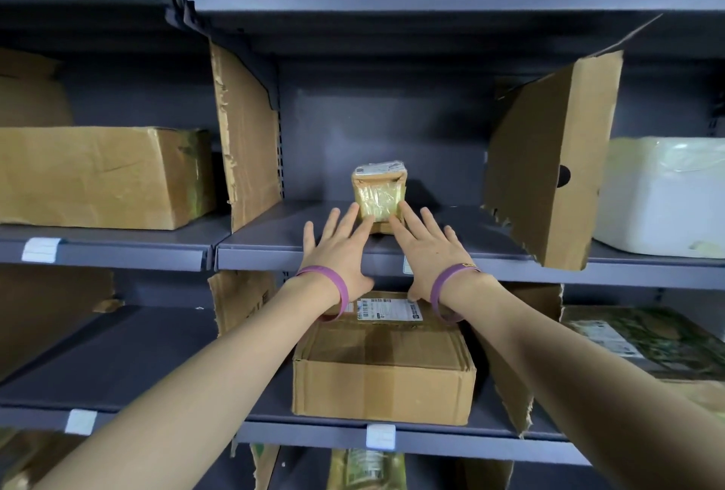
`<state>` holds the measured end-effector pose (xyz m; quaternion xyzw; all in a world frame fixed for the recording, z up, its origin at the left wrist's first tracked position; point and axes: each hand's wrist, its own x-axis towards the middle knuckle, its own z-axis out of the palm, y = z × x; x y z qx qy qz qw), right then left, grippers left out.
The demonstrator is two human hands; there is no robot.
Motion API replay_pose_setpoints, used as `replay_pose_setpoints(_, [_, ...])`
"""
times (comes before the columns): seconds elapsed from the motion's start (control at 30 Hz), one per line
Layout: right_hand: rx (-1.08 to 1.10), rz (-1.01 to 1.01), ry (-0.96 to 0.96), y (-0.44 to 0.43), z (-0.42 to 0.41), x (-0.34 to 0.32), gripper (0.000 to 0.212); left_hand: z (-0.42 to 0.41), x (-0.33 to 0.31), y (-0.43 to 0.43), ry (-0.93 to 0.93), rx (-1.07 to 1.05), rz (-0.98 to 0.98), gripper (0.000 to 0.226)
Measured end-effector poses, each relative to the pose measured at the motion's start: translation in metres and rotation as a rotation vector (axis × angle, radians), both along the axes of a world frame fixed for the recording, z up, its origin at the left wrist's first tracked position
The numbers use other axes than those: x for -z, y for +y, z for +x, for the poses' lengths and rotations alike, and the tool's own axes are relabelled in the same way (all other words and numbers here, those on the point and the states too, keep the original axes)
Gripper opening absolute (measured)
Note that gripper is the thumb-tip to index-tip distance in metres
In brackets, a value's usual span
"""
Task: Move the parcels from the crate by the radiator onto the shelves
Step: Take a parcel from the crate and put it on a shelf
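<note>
While both arms stretch forward over the shelf edge, the left hand (339,252) and right hand (427,252) lie palm-down, fingers (347,223) straight and spread wide, holding nothing. The small taped parcel (379,191) stands on the middle shelf (274,242), its front face meeting the index fingertips of both hands.

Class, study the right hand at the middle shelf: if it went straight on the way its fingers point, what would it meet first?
The small taped parcel; the right hand points at its front and may be touching it, though depth is unclear.
</note>
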<state>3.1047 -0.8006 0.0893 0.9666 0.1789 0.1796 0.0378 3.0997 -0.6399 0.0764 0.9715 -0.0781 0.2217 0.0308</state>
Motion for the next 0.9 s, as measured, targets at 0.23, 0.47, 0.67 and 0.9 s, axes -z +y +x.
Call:
replay_pose_setpoints(0.23, [-0.015, 0.027, -0.039, -0.001, 0.002, 0.009, 0.115, -0.004, 0.009, 0.004, -0.011, 0.038, -0.029, 0.102])
replay_pose_setpoints(0.47, [-0.115, 0.063, -0.205, -0.009, -0.031, 0.037, 0.11, -0.041, 0.045, 0.014, -0.195, 0.093, -0.077, 0.087])
replay_pose_setpoints(0.67, [-0.252, 0.091, -0.281, -0.005, -0.062, 0.071, 0.093, -0.067, 0.076, 0.014, -0.184, 0.117, -0.174, 0.081])
replay_pose_setpoints(0.9, [-0.218, 0.065, 0.042, -0.013, -0.073, 0.146, 0.091, -0.081, 0.141, 0.017, 0.025, 0.068, -0.156, 0.078])
